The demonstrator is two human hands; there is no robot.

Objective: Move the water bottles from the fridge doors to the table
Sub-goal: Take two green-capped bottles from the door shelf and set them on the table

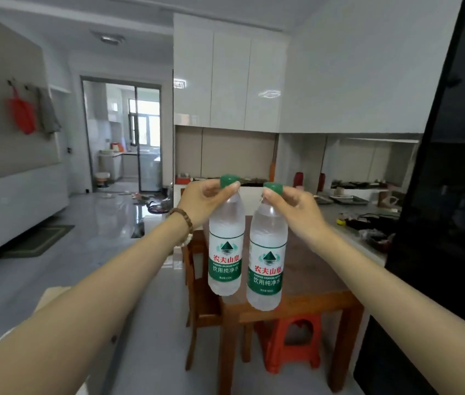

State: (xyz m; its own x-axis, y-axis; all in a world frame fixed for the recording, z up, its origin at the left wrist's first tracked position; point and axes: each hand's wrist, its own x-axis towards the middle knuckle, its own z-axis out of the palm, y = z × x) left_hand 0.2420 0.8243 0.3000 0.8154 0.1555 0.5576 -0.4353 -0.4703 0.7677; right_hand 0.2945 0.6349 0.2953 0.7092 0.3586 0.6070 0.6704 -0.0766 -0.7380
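At the upper left of the frame a red bag [22, 115] and a grey cloth [49, 112] hang from wall hooks, and a glass sliding door [123, 135] stands further right. The left hand [201, 202], with a bead bracelet [184, 226] on its wrist, reaches into the middle of the frame. Its thumb and fingers pinch the green cap of the left water bottle [226, 246]. This bottle hangs upright in the air, of clear plastic. Its white and green label bears red Chinese characters under a green mountain mark. Just beside it, a little lower in the frame, hangs the right water bottle [268, 260], of the same make and with the same green cap. The right hand [296, 209] grips that cap between thumb and curled fingers. Both bottles show in front of the wooden table [311, 269], held clear of its top. A wooden chair [197, 280] stands at the table's left side and a red plastic stool [291, 346] under its near edge. White upper cabinets [231, 81] fill the top centre, above a cluttered counter [353, 220]. A dark glossy panel [453, 223] takes up the right edge of the frame.
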